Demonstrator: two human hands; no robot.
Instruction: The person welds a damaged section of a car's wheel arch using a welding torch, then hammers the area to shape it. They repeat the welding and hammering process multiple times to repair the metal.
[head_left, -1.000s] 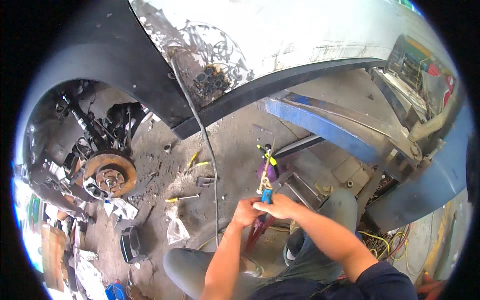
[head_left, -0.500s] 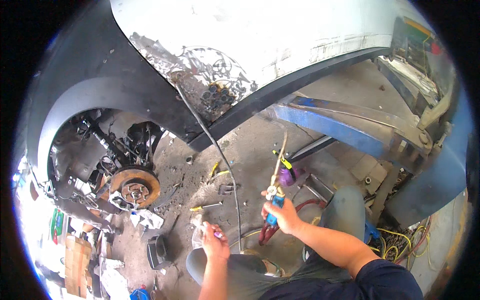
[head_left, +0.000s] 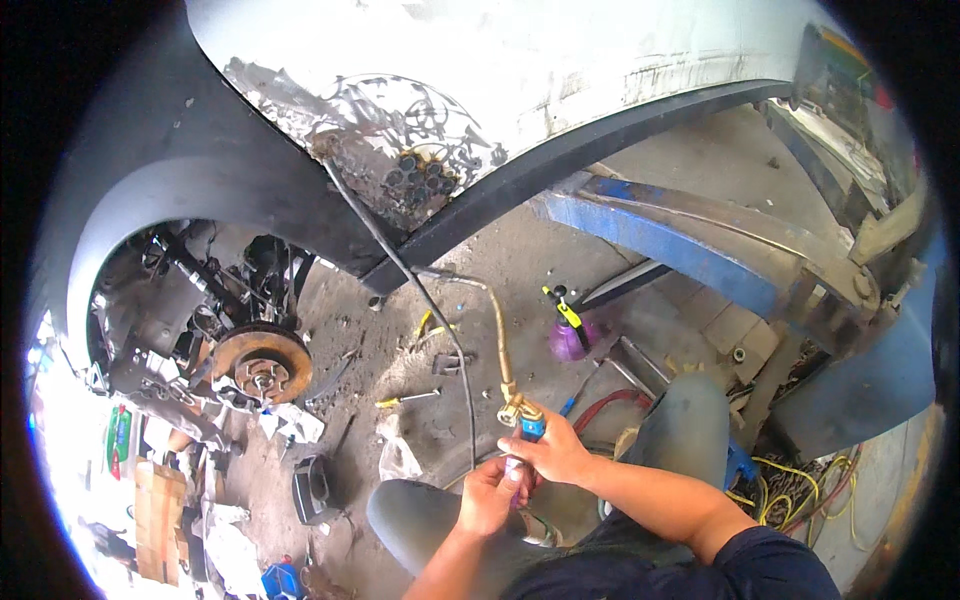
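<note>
My right hand is wrapped round the blue handle of a gas torch. Its brass valve sits just beyond my fingers, and its long bent tube points away toward the car's dark sill. Close against the lower end of the handle, my left hand is closed on a small purple thing that looks like a lighter; my fingers cover most of it. A dark thin rod or hose hangs from the scorched, scraped patch on the white car panel and runs down past my left hand.
At left the wheel arch exposes a rusty brake disc. A blue lift arm reaches in from the right. On the floor lie a purple spray bottle, a yellow-handled screwdriver, a clear plastic bag and red hose.
My right hand has brought the torch down and left, its tube now swung toward the sill. My left hand has moved right, up against the torch handle.
</note>
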